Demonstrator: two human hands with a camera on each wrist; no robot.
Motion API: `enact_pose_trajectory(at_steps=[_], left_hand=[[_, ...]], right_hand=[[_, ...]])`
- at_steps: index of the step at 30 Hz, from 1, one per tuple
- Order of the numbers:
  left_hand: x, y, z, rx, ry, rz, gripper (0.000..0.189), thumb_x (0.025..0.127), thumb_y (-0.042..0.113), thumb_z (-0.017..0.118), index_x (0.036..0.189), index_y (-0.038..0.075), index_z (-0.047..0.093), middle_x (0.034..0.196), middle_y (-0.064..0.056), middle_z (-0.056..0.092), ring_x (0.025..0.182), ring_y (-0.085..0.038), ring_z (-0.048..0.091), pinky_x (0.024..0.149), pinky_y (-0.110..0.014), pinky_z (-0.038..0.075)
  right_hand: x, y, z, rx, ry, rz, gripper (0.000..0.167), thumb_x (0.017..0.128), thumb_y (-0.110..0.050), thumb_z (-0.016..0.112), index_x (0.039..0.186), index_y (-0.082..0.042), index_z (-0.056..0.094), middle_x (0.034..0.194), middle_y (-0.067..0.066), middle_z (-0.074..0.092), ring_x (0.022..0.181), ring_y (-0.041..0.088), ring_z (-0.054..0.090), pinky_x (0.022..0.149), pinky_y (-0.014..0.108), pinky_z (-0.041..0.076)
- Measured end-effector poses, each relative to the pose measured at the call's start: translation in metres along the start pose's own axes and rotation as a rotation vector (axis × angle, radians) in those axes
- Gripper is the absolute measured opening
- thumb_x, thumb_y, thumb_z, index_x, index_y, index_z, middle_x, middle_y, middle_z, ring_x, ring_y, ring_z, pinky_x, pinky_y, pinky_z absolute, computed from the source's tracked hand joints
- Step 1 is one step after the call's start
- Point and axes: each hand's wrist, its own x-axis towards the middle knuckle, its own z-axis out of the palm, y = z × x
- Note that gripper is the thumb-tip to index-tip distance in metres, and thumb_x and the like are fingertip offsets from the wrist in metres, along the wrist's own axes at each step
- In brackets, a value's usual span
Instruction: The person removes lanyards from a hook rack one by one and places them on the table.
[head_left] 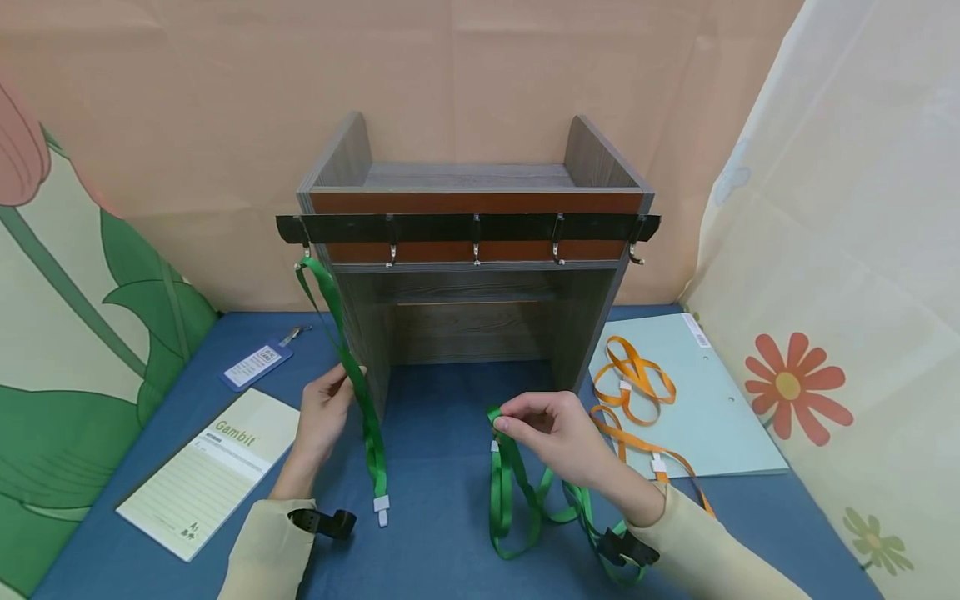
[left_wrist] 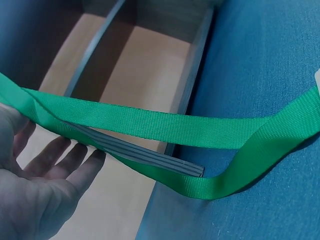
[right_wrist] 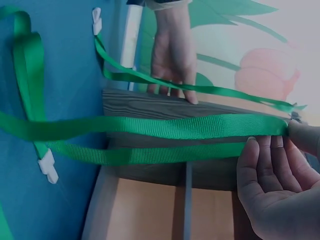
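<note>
A green lanyard (head_left: 373,446) hangs from the leftmost hook of the black hook rail (head_left: 517,226), its white clip at the bottom. Just behind this strap is my left hand (head_left: 322,417), its loosely extended fingers by the shelf's side panel; the left wrist view shows the strap (left_wrist: 150,125) crossing in front of the fingertips. My right hand (head_left: 558,437) pinches a second green lanyard (head_left: 501,508) between thumb and fingers. The loop of that lanyard (right_wrist: 175,127) runs away from the fingertips in the right wrist view, while more green strap trails below the wrist.
The grey wooden shelf (head_left: 588,325) stands mid-table, its other hooks bare. To the left lie a blue badge (head_left: 257,367) and a Gambit notepad (head_left: 210,475). Orange lanyards (head_left: 637,375) rest on a pale blue folder (head_left: 720,417) at the right.
</note>
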Motion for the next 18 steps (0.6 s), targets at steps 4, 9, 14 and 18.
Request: enact_pose_trajectory(at_steps=[4, 9, 14, 18], left_hand=[[0.001, -0.007, 0.000, -0.001, 0.014, -0.003, 0.027, 0.096, 0.011, 0.058, 0.118, -0.005, 0.065, 0.098, -0.012, 0.066, 0.081, -0.008, 0.057, 0.070, -0.022, 0.049], [0.001, -0.008, 0.000, 0.006, 0.016, -0.003, 0.029, 0.097, 0.012, 0.058, 0.120, -0.003, 0.064, 0.105, -0.018, 0.064, 0.084, -0.008, 0.058, 0.072, -0.021, 0.048], [-0.001, 0.000, 0.000, 0.012, -0.001, -0.016, 0.028, 0.098, 0.008, 0.055, 0.121, -0.006, 0.063, 0.110, -0.022, 0.062, 0.086, -0.005, 0.058, 0.072, -0.021, 0.048], [-0.005, 0.015, 0.002, 0.006, 0.002, -0.010, 0.027, 0.097, 0.005, 0.055, 0.118, -0.010, 0.062, 0.107, -0.024, 0.062, 0.083, -0.005, 0.058, 0.070, -0.021, 0.048]], right_hand=[[-0.002, 0.006, 0.002, -0.011, 0.006, 0.018, 0.012, 0.087, 0.000, 0.068, 0.099, 0.000, 0.071, 0.088, 0.006, 0.070, 0.072, 0.027, 0.063, 0.063, 0.032, 0.053], [-0.004, 0.020, 0.003, 0.012, 0.002, 0.027, 0.013, 0.089, -0.007, 0.068, 0.100, -0.003, 0.072, 0.090, 0.004, 0.070, 0.073, 0.021, 0.065, 0.066, 0.033, 0.054], [-0.005, 0.037, 0.007, 0.029, -0.020, 0.068, 0.013, 0.089, -0.006, 0.067, 0.100, -0.002, 0.072, 0.091, 0.007, 0.070, 0.075, 0.025, 0.066, 0.066, 0.035, 0.054], [-0.006, 0.048, 0.012, 0.011, -0.038, 0.067, 0.010, 0.089, 0.000, 0.066, 0.098, 0.001, 0.071, 0.089, 0.012, 0.069, 0.073, 0.032, 0.065, 0.063, 0.035, 0.054]])
